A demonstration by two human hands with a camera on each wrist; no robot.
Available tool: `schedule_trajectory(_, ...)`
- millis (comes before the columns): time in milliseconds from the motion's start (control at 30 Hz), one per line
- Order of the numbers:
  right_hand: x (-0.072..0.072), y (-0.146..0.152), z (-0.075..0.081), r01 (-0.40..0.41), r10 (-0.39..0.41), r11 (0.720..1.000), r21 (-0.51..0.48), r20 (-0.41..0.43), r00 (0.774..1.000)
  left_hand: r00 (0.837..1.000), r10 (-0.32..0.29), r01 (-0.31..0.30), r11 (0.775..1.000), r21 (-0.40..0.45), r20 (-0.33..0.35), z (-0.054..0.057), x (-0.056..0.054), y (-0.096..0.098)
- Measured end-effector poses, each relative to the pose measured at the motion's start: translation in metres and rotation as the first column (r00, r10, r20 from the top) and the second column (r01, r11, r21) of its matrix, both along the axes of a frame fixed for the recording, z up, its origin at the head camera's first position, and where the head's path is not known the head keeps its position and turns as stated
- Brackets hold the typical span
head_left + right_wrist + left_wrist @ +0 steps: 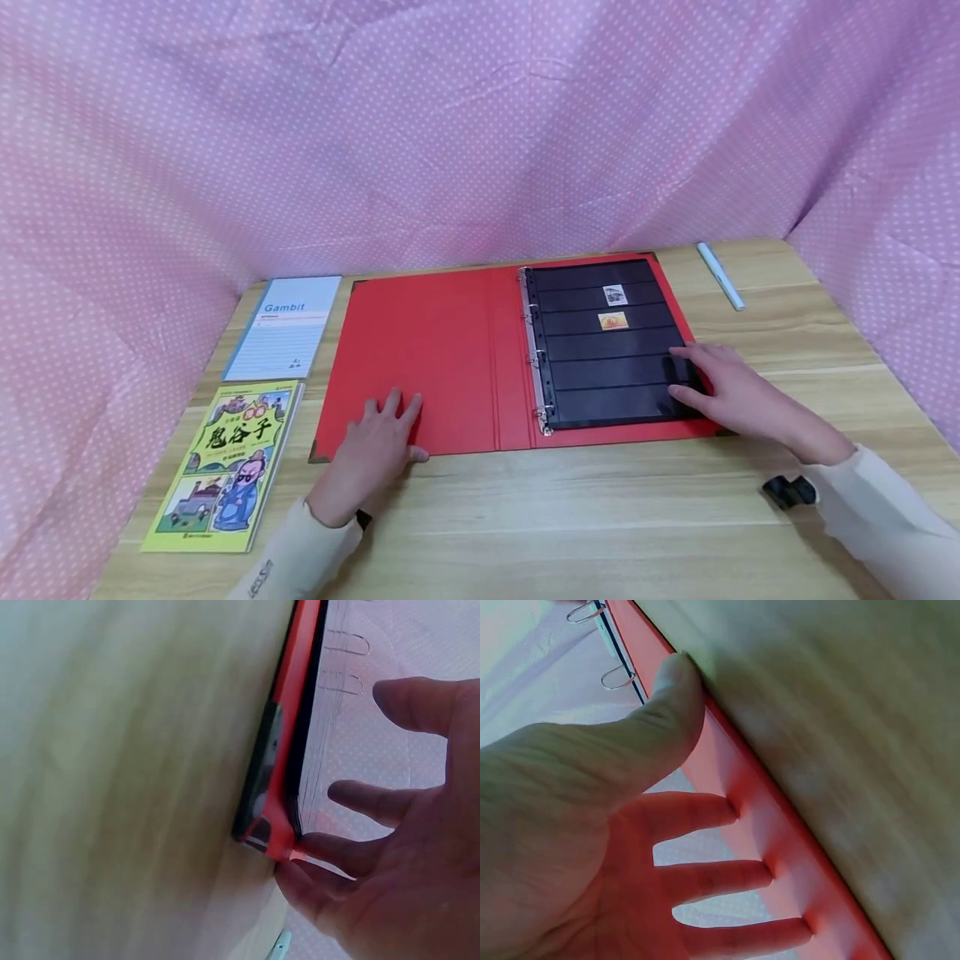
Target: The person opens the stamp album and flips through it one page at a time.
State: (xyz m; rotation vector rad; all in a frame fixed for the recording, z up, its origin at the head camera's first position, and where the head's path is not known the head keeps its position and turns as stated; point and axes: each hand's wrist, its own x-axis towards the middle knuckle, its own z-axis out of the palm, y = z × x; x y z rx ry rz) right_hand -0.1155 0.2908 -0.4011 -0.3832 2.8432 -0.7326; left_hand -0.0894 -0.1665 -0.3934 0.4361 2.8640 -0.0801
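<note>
A red ring binder (pixel 427 342) lies open on the table. Its left inside cover is bare, and black stock pages (pixel 607 371) sit in the metal rings on the right. Two stamps, a grey one (pixel 615 295) and an orange-yellow one (pixel 612 322), are in the page's strips. My left hand (pixel 375 450) rests its spread fingertips on the red cover, the thumb (pixel 679 697) by the front edge. At the pages' right edge is my right hand (pixel 738 396), fingers apart; in the right wrist view its lower fingers (pixel 349 855) touch the binder's corner.
A blue-and-white notebook (pixel 283 329) lies left of the binder, with a yellow-green comic-style book (pixel 221 467) in front of it. A light blue pen (pixel 722 277) is at the back right. Pink dotted cloth (pixel 480 133) hangs behind the wooden table (pixel 555 508).
</note>
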Motion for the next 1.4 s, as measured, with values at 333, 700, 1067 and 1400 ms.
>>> schedule_trajectory(333, 0.002, -0.006, -0.001, 0.037, -0.037, 0.999, -0.007, -0.03, 0.999, 0.999, -0.004, 0.005, 1.0, -0.025, 0.041, 0.002, -0.001, 0.0)
schedule_trajectory(700, 0.008, -0.009, 0.004, 0.02, -0.024, 0.999, -0.045, -0.091, 0.996, 0.999, -0.012, 0.016, 0.998, -0.067, 0.05, 0.002, 0.001, 0.002)
schedule_trajectory(1067, 0.013, -0.018, 0.039, -0.105, 0.049, 0.967, -0.232, -0.236, 0.97, 0.998, 0.017, -0.014, 0.999, -0.048, 0.059, 0.003, 0.0, 0.005)
schedule_trajectory(1400, 0.001, -0.043, 0.069, -0.429, 0.246, 0.818, -0.383, -0.442, 0.863, 0.995, 0.037, -0.035, 0.999, -0.018, 0.093, 0.005, -0.002, 0.001)
